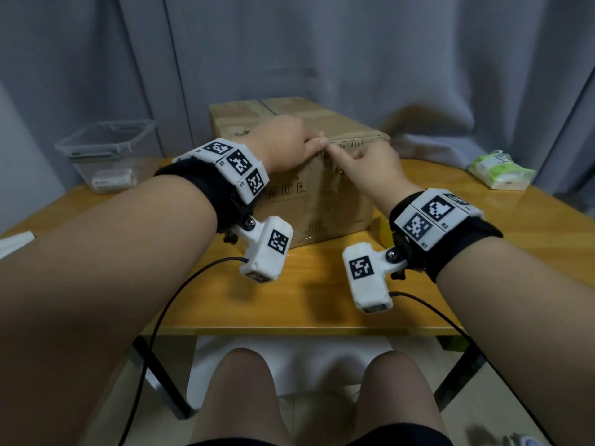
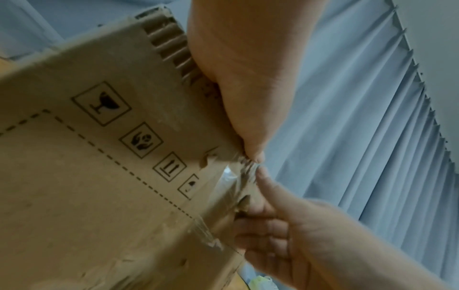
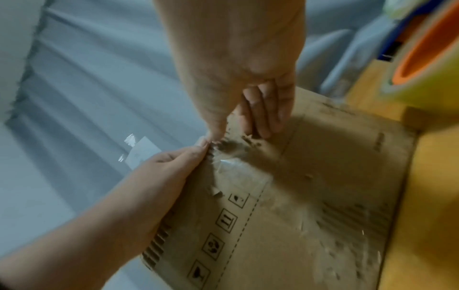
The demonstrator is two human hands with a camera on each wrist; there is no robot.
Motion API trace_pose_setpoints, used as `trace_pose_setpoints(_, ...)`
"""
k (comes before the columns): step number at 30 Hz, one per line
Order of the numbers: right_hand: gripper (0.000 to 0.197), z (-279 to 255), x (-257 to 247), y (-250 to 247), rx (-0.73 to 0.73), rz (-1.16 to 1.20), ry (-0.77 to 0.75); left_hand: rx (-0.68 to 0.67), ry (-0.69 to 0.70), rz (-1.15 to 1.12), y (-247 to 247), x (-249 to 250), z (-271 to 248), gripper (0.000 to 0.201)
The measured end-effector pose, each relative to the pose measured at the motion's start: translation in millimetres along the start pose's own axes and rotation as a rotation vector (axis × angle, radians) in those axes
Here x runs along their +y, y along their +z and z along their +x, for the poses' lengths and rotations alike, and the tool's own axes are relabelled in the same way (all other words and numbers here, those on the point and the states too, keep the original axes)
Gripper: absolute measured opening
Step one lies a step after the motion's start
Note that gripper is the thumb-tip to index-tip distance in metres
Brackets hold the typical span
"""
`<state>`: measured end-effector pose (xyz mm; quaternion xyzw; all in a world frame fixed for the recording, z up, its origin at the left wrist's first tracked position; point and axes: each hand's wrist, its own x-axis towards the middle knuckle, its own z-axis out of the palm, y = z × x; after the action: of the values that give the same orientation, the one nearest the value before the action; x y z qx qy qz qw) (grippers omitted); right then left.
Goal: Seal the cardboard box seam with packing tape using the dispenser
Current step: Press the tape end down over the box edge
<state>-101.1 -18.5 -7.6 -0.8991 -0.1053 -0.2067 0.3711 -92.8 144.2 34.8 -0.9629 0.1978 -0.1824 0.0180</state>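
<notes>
Both hands meet at box (image 1: 325, 201) top front edge | L hand (image 1: 285, 143) pressing tape (image 2: 233, 176) | R hand (image 1: 370, 164) fingertip beside

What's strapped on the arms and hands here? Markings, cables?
Forearms are bare, no sleeves or gloves. Each wrist has a black fabric strap carrying white blocks printed with black-and-white square tags: left band, right band. A white tagged camera pod hangs under each, left, right, each trailing a thin black cable.
</notes>
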Motion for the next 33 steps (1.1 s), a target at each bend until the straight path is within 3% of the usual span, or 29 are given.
trace_pose_setpoints(4,0.04,-12,17,17,-0.264,0.368,0.25,-0.013,-0.024,-0.001,1,2,-4,0.046)
trace_pose_setpoints(8,0.024,-19,27,18,-0.363,0.474,0.277,0.0,-0.006,0.018,3,5,-8,0.049)
trace_pose_setpoints(14,0.028,-20,32,19,-0.503,0.59,0.358,0.008,0.008,0.043,4,4,-9,0.05)
trace_pose_setpoints(18,0.039,-13,32,20,-0.507,0.512,0.352,0.007,0.012,0.079,3,7,-9,0.052)
trace_pose_setpoints(21,0.026,-13,28,17,-0.5,0.465,0.339,0.049,0.006,0.125,5,9,-10,0.05)
trace_pose_setpoints(25,0.039,-6,22,3,-0.531,0.431,0.358,0.11,0.005,0.18,11,10,-11,0.046)
trace_pose_setpoints(29,0.03,-7,21,-13,-0.551,0.274,0.399,0.113,0.004,0.184,13,10,-12,0.049)
trace_pose_setpoints(31,0.028,-5,21,-14,-0.45,0.229,0.341,0.124,-0.002,0.2,15,13,-14,0.053)
trace_pose_setpoints(33,0.033,-1,19,-13,-0.189,0.197,0.182,0.134,-0.019,0.282,21,19,-17,0.063)
